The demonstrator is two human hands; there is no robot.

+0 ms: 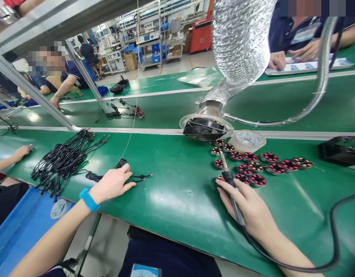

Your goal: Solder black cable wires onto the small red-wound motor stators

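My right hand (249, 206) is closed around a soldering iron (228, 177), its tip pointing up among several small round motor stators (244, 169) with red or copper windings. A black cord trails from the iron's lower end. My left hand (114, 183), with a blue band on the wrist, is closed over a coiled black cable (93, 176). The cable's stripped ends (145, 177) stick out to the right past my thumb. Left of that hand lies a tangled pile of black cables (64, 159).
A fume extractor fan (206, 129) on a silver duct (242, 46) hangs over the stators, near a translucent round tub (247, 141). At the right is a black stand (342, 151). A co-worker's hand (21, 152) rests at the far left; a blue bin (18, 238) sits below the edge.
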